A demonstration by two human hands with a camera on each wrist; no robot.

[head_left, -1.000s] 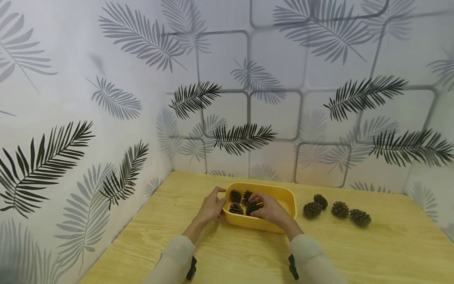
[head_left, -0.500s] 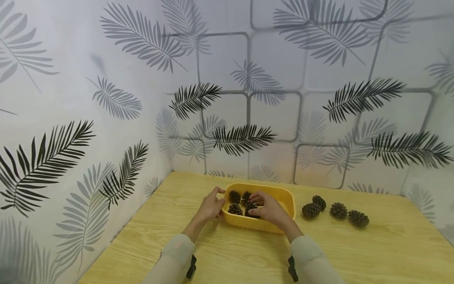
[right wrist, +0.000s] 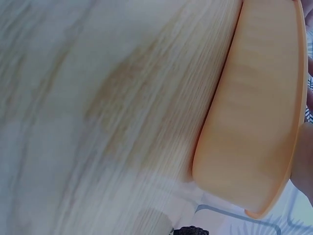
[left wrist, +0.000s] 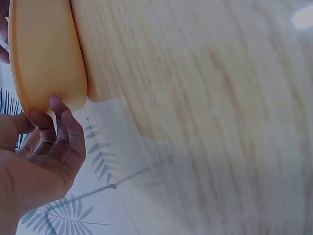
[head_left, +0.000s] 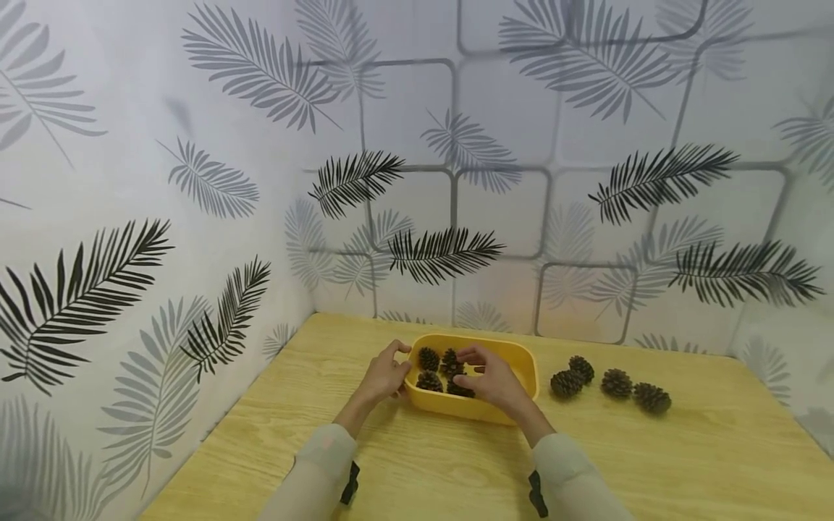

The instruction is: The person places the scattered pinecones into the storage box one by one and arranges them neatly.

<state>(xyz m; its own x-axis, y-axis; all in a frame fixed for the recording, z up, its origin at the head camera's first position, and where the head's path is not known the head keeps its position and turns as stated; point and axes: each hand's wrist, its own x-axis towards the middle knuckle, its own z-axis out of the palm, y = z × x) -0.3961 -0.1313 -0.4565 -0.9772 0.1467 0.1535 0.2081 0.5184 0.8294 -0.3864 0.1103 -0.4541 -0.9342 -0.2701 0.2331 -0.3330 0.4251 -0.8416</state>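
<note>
The right hand point(head_left: 491, 380) reaches into the yellow tray point(head_left: 526, 359), fingers curled over a pine cone point(head_left: 460, 388); the left hand point(head_left: 384, 376) grips the tray's left end, toward the tabletop's left edge

Head view from above and behind, facing the wall corner, wrist views close and low, both sharing the tray point(head_left: 528, 362) wall, table point(head_left: 684, 463).

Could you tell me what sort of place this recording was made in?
Probably a small staged tabletop booth, not a lived-in room: a light wooden table set in a corner, leaf-print wall panels on two sides, and only a yellow tray and pine cones on it.
</note>
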